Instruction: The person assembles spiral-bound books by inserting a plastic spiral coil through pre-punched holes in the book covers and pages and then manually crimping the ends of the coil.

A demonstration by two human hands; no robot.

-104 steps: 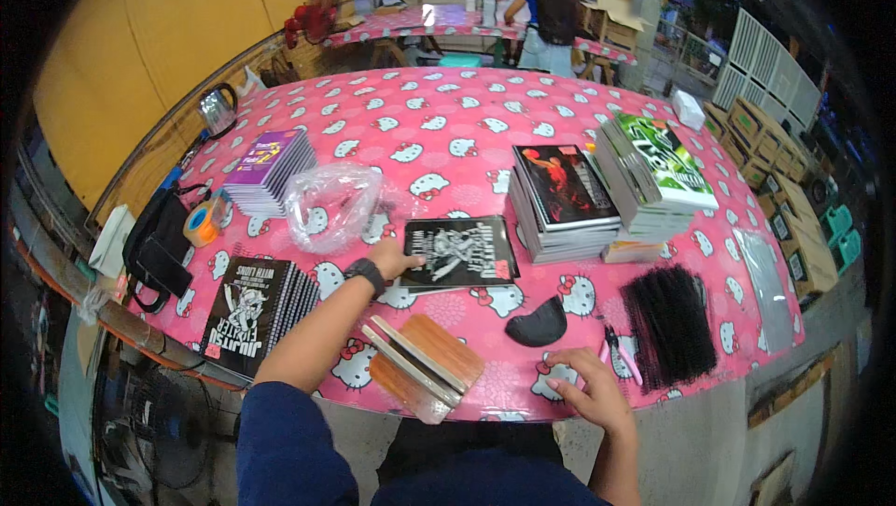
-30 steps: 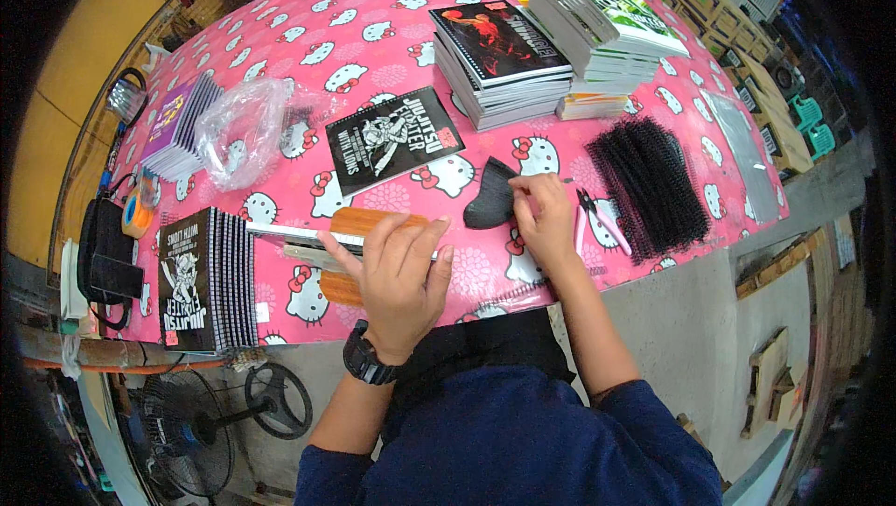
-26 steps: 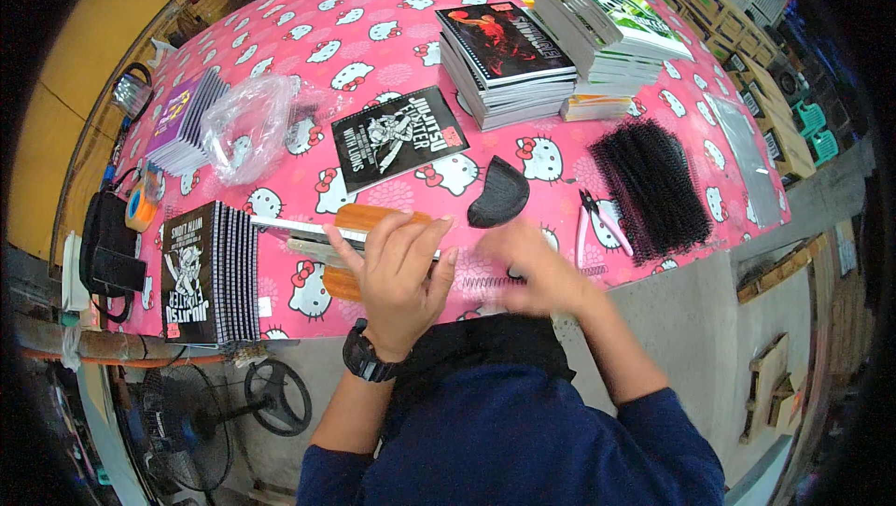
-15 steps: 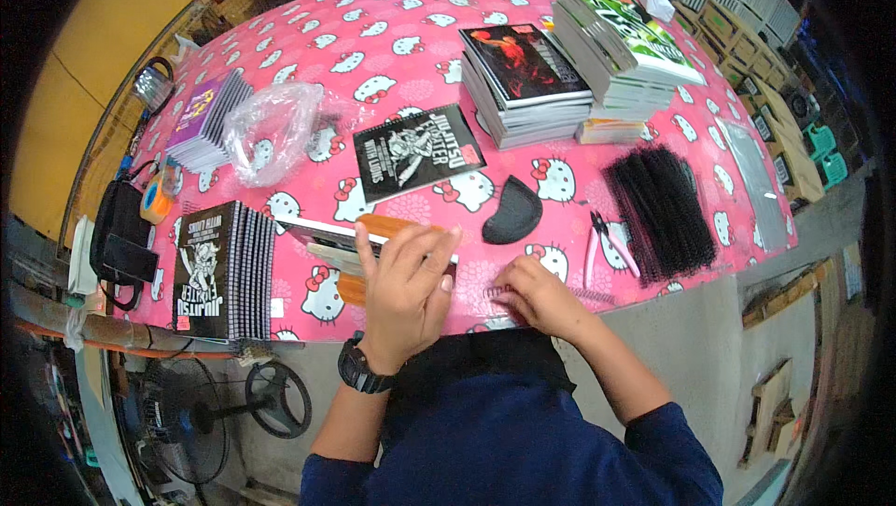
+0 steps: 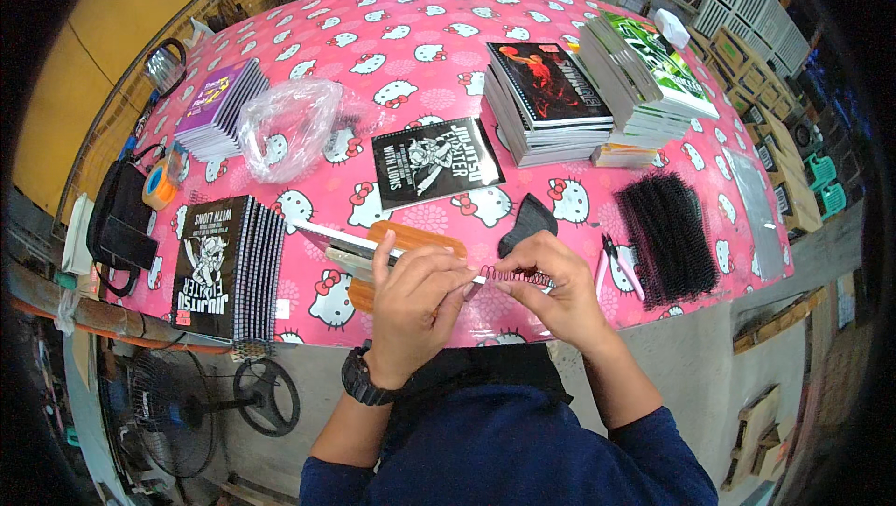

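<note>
My left hand (image 5: 415,305), with a black watch at the wrist, is closed on a notebook (image 5: 329,243) that stands tilted on its edge. An orange-brown wooden piece (image 5: 425,235) lies under and behind it. Between the thumb and fingers of my right hand (image 5: 555,289) is a dark spiral binding coil (image 5: 534,276). The coil's left end meets the notebook's near corner, by my left fingertips; whether it passes through the holes is too small to tell. Just beyond my right hand lies a black curved pad (image 5: 529,222), partly covered by it. Pink-handled cutters (image 5: 611,265) rest to the right.
A thick bundle of black coils (image 5: 665,240) lies at the right. Bound black notebooks (image 5: 217,268) are stacked at the left, another notebook (image 5: 437,162) lies ahead. Taller book piles (image 5: 551,95) stand farther back, beside clear plastic wrap (image 5: 285,133) and orange tape (image 5: 161,187).
My right hand has lifted the coil off the table and brought it up and left to the notebook's end. My left hand keeps its hold; the whole view has shifted slightly.
</note>
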